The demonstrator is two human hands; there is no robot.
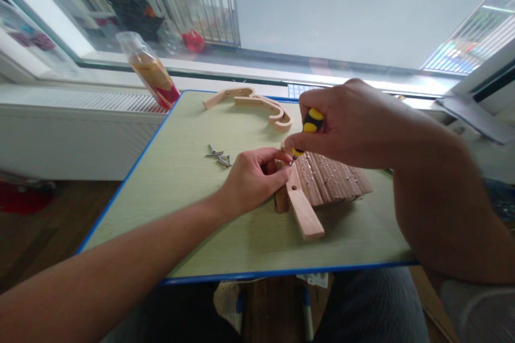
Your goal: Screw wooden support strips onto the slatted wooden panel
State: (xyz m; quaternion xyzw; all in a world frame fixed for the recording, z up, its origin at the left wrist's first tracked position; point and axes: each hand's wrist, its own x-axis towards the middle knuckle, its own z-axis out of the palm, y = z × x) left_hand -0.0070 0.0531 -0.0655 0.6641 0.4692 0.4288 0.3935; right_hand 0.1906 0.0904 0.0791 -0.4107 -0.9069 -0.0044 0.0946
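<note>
In my right hand is a yellow-and-black screwdriver, gripped by its handle and tilted down to the left. Its tip meets a small metal screw at a pale curved wooden piece. My left hand pinches at that screw, thumb and forefinger close together beside the tip. The wooden piece has a dark hole nearer me and lies against a brown ridged wooden block dotted with small shiny specks. Part of the wooden piece is hidden behind my fingers.
Several loose screws lie left of my left hand. More curved wooden pieces rest at the table's far side. A bottle stands beyond the blue-edged table at the back left, near the radiator and window.
</note>
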